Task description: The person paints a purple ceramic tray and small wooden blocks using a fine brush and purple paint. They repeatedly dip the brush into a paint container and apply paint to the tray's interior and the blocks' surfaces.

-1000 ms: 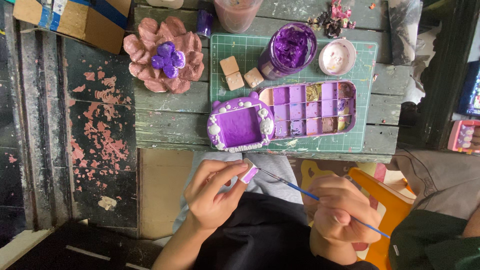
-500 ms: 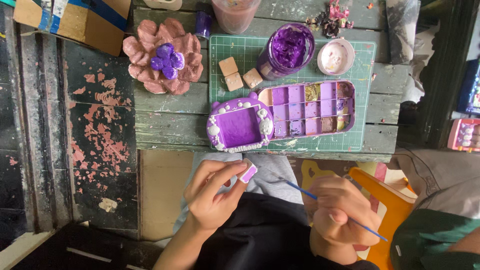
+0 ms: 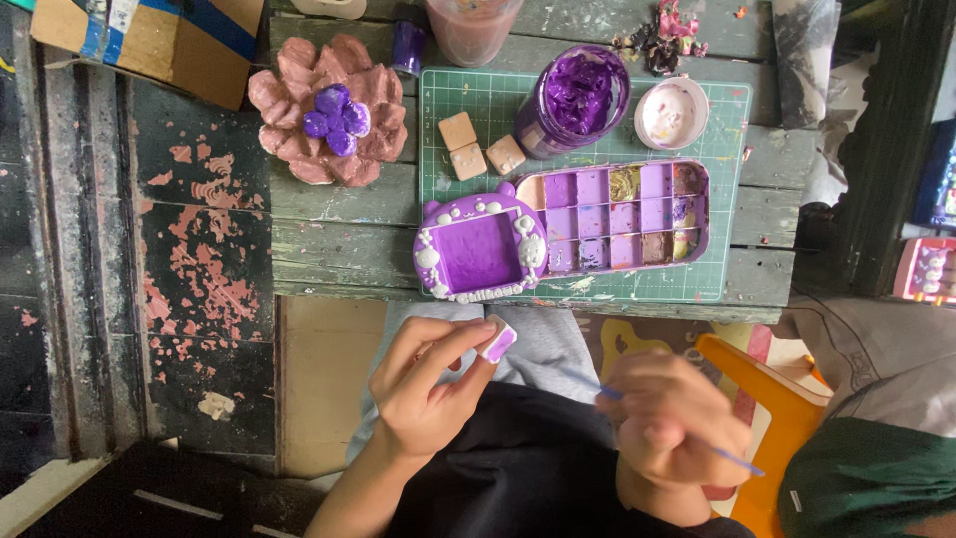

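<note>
1. Left hand [image 3: 428, 394] is over the lap, below the worktop [image 3: 339, 234] edge. Thumb and fingertips pinch a small square tile [image 3: 498, 341], purple on its upper face with pale edges.
2. Right hand [image 3: 672, 423] is closed around a thin blue-handled brush [image 3: 732, 460]. The handle sticks out lower right; the tip end points left toward the tile and looks blurred. Brush tip and tile are apart.
3. Both hands are near each other, clear of the worktop, above grey and black clothing.
4. On the worktop, a green cutting mat [image 3: 727, 130] carries a purple compartment tray [image 3: 622, 217], most cells painted purple, a few yellowish or brown.
5. A purple framed square piece with white ornaments [image 3: 480, 249] touches the tray's left end, hanging partly off the mat.
6. An open jar of purple paint [image 3: 583, 95] stands above the tray. A small white dish [image 3: 672, 112] sits just to its right.
7. Three unpainted tan tiles [image 3: 476, 151] lie left of the jar on the mat.
8. A pink flower-shaped piece with purple centre [image 3: 329, 110] sits left of the mat. A cardboard box [image 3: 149, 40] is at far upper left.
9. An orange chair edge [image 3: 787, 399] shows beside the right hand.
</note>
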